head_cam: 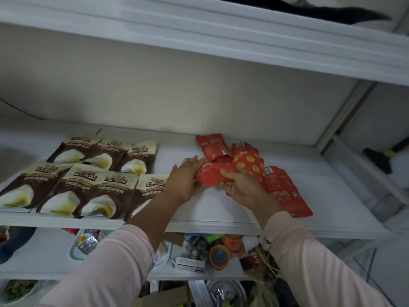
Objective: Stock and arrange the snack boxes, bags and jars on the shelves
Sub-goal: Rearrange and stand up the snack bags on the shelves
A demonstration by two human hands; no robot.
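Red bag (213, 173) sits centre frame above the shelf (199, 209), long axis left to right. The left hand (188, 177) touches its left end with straight fingers; the right hand (241, 185) pinches its right end.

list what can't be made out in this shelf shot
Head view only:
print on the red bag: crumpled, covered by left hand and right hand
rightmost brown bag: half behind the left forearm
lower-shelf clutter: dim, behind both sleeves
dark thing on top shelf: cut by the top edge

Shelf (199, 207): smooth, matt panel. Red bag (212, 173): glossy, crinkled plastic film. Brown-and-cream bags (106, 187): glossy plastic film. Sleeves (115, 262): matt cloth.
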